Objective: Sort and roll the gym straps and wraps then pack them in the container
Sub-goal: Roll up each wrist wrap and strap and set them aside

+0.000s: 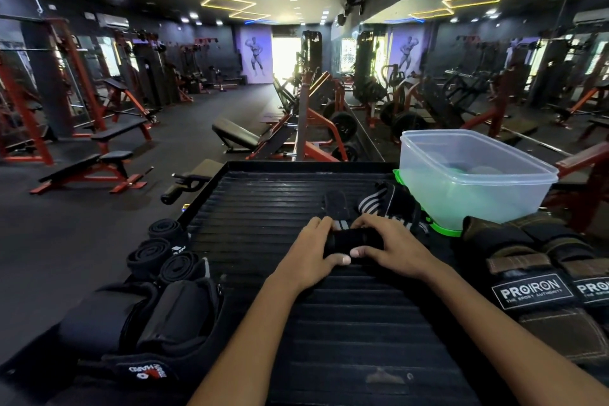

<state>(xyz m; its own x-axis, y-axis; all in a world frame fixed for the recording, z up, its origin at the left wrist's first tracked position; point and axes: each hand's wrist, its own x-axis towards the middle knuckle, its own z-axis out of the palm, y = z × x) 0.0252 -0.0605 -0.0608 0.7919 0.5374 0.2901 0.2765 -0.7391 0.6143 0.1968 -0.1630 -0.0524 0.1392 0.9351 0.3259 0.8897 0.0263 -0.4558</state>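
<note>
I am in the rolling step. My left hand (311,252) and right hand (384,249) both curl around a black wrap (354,241) at the centre of the frame, thumbs tucked at its near side and fingers over the top, pressing it to the ribbed black platform (329,323). The striped tail (379,199) of the wrap lies loose just beyond my fingers, toward the upper right, so I judge the roll only partly done. The next move calls for steady, even turns away from me, keeping the edges square so the roll stays tight.

Three finished rolls (164,249) sit at the platform's left edge, close to dropping off, beside bulkier black pads (138,320). The clear container (471,175) stands at the far right on its green lid (445,230), open-topped, with something rounded dimly inside. Brown PROIRON gloves (543,277) crowd the right side. The open room is the middle strip ahead of my hands.
</note>
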